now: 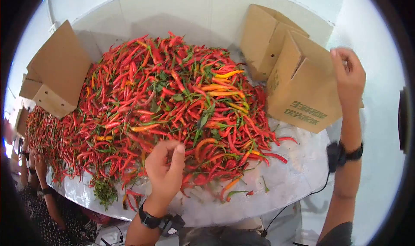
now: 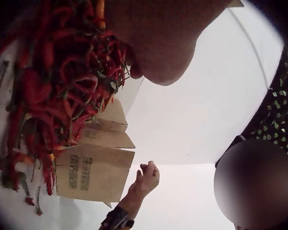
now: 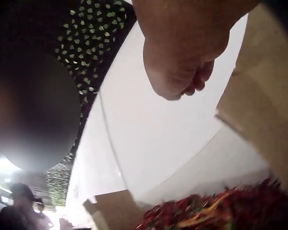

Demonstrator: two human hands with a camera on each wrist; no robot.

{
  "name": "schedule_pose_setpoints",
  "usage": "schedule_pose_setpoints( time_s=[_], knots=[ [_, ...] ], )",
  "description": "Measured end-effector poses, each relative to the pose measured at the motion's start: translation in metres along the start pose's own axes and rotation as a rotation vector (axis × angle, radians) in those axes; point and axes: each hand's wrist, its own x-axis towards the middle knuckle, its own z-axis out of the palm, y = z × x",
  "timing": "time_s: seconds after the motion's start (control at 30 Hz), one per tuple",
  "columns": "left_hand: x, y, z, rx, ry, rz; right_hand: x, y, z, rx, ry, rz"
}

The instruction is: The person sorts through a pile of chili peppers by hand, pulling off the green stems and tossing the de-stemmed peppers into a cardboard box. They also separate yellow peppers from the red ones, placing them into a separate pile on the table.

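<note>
My left hand (image 1: 166, 170) is over the near edge of a big heap of red chili peppers (image 1: 173, 86), thumb raised and fingers bent. Its fingertips are hidden, so I cannot tell whether it pinches a pepper. My right hand (image 1: 350, 77) is raised at the right, beside and above a cardboard box (image 1: 307, 79) with green printed characters. Its fingers curl toward the thumb, and nothing shows in them in the left wrist view, where the same hand (image 2: 148, 179) appears against the white wall. Some orange and yellow peppers (image 1: 222, 90) and green leaves lie in the heap.
Another cardboard box (image 1: 263, 43) stands behind the printed one, and an open box (image 1: 60, 73) leans on the heap at left. Another person's hands (image 1: 39, 166) work at the far left. Loose stems (image 1: 103, 192) and stray peppers lie along the pale table's (image 1: 207, 209) front edge.
</note>
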Motion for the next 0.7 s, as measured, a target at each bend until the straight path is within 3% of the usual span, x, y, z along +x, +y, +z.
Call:
schedule_pose_setpoints(
  time_s=[0.07,0.13,0.2,0.3,0.4,0.5,0.6,0.7],
  knots=[
    [0.002,0.004,0.0,-0.071,0.011,-0.047,-0.059,-0.029,0.012,0.015,-0.13,-0.152],
    [0.006,0.005,-0.001,-0.045,0.053,-0.069,-0.111,-0.063,0.024,0.038,-0.292,-0.144],
    [0.007,0.0,-0.006,-0.065,0.105,-0.06,-0.136,-0.069,0.033,0.084,-0.578,0.01],
    [0.01,-0.005,-0.008,-0.076,0.174,0.037,-0.175,-0.065,0.062,0.188,-0.602,-0.025],
    [0.007,-0.005,-0.007,0.054,0.235,0.075,-0.204,-0.086,0.08,0.411,-0.683,-0.313],
    [0.009,-0.003,-0.014,0.255,0.177,0.23,-0.213,-0.104,0.086,0.428,-0.829,-0.483],
    [0.011,0.008,-0.017,0.429,0.188,0.307,-0.215,-0.093,0.082,0.235,-0.882,-0.522],
    [0.014,0.007,-0.018,0.314,0.222,0.253,-0.211,-0.094,0.078,0.165,-0.721,-0.375]
  ],
)
